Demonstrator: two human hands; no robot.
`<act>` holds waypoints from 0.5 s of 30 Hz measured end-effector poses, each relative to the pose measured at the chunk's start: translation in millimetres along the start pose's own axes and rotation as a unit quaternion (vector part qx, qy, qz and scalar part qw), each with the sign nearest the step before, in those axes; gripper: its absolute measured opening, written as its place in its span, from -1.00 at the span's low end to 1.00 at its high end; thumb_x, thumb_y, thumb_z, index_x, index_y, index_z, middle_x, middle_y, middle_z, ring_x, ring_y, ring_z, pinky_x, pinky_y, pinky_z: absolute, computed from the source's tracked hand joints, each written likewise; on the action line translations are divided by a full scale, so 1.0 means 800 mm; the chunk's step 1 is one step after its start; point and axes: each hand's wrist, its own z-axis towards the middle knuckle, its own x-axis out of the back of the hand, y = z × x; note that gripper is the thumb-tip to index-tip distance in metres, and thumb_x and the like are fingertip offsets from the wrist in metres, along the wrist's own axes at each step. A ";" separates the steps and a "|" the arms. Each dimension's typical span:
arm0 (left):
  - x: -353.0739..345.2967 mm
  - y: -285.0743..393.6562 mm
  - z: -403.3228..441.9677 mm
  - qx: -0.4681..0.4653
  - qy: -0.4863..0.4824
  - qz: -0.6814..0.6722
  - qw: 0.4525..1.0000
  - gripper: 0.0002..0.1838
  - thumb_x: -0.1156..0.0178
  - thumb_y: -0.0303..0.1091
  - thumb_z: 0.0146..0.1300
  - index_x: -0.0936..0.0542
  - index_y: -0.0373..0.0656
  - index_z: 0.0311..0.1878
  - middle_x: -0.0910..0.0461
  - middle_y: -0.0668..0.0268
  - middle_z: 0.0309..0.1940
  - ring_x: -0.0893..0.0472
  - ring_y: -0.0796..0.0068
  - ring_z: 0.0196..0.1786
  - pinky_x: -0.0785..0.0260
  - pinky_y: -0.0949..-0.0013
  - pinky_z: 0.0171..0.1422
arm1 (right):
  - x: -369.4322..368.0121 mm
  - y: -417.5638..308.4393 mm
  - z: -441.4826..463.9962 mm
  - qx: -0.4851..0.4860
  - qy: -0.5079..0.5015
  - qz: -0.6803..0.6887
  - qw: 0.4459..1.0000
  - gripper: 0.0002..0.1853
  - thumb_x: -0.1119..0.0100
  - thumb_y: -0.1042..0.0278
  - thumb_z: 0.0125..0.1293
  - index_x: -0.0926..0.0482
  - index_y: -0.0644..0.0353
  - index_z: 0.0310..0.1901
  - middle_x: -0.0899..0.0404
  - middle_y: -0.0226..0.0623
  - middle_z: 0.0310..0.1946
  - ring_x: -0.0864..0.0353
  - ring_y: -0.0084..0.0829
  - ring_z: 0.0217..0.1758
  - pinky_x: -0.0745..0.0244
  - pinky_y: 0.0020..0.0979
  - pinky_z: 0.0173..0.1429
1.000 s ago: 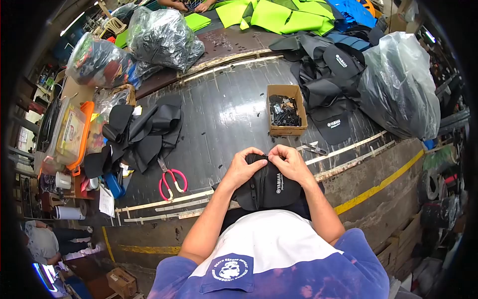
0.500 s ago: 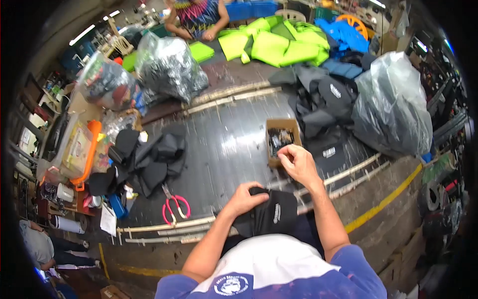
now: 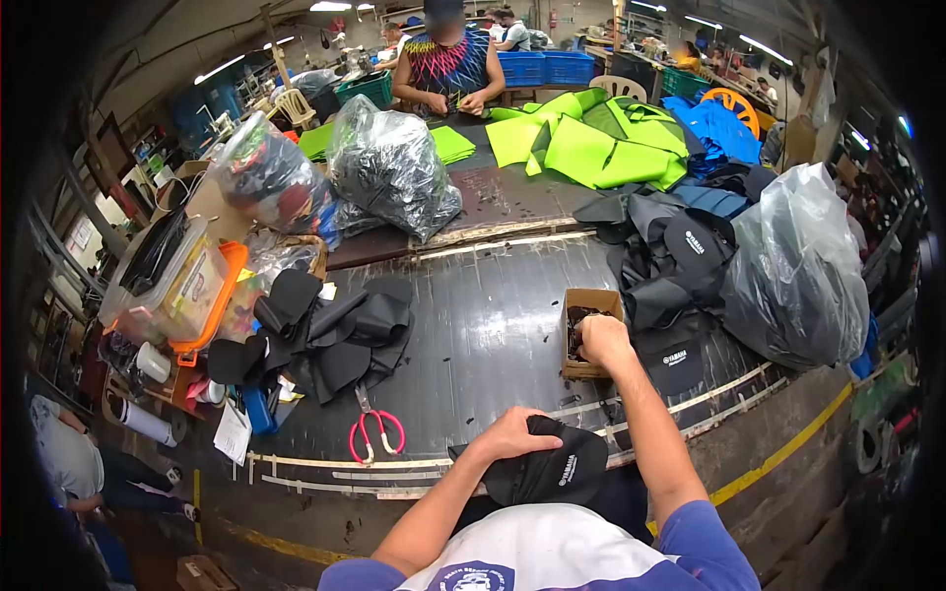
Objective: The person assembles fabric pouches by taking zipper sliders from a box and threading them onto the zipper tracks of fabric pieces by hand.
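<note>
My left hand [image 3: 516, 434] grips a black cap [image 3: 567, 470] with white YAMAHA lettering, at the table edge close to my body. Its thumb lies over the fabric and the fingers go behind it. My right hand [image 3: 604, 342] dips into a small cardboard box [image 3: 588, 370] of small dark pieces. The fingers there are curled, and their tips are hidden among the pieces, so what they pinch does not show. Right of the box lies another black YAMAHA piece [image 3: 675, 368], beside a heap of black caps [image 3: 680, 251].
Pink-handled scissors [image 3: 377, 433] lie at the front left, below a pile of black fabric pieces [image 3: 340, 330]. A large clear plastic bag [image 3: 796, 271] stands at the right. Across the table a person [image 3: 448, 69] works beside lime-green fabric [image 3: 601, 143].
My right hand has gone from above the box's near edge down into it. The camera view has tilted up, showing more of the room. My left hand keeps hold of the cap.
</note>
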 end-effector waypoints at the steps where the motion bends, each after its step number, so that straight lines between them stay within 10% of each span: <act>1: 0.001 -0.002 0.001 -0.001 0.000 -0.001 1.000 -0.67 -0.61 -0.21 0.24 -0.78 -0.29 -0.16 -0.72 0.45 -0.35 -0.59 0.64 -0.27 -0.51 0.41 -0.14 | 0.012 -0.001 -0.010 -0.004 0.008 0.020 1.000 -0.74 -0.53 0.22 0.08 -0.85 0.08 -0.18 -0.81 -0.07 -0.08 -0.80 -0.03 0.08 -0.71 -0.11 0.13; 6: -0.004 -0.010 0.004 0.009 0.049 -0.031 0.998 -0.68 -0.61 -0.24 0.24 -0.78 -0.30 -0.13 -0.74 0.43 -0.31 -0.61 0.65 -0.25 -0.53 0.41 -0.12 | 0.003 0.017 -0.023 0.071 0.177 0.060 0.980 -0.85 -0.51 0.31 0.07 -0.87 -0.02 -0.27 -0.81 -0.12 -0.12 -0.82 0.01 -0.02 -0.73 -0.06 0.02; 15: -0.004 -0.010 0.008 -0.004 0.057 -0.060 0.997 -0.72 -0.57 -0.28 0.29 -0.77 -0.33 -0.14 -0.74 0.43 -0.32 -0.62 0.65 -0.23 -0.55 0.40 -0.10 | -0.003 0.023 -0.014 0.063 0.122 0.036 0.990 -0.81 -0.49 0.25 0.17 -0.82 0.15 -0.25 -0.80 -0.08 -0.29 -0.81 0.03 -0.14 -0.69 -0.02 -0.02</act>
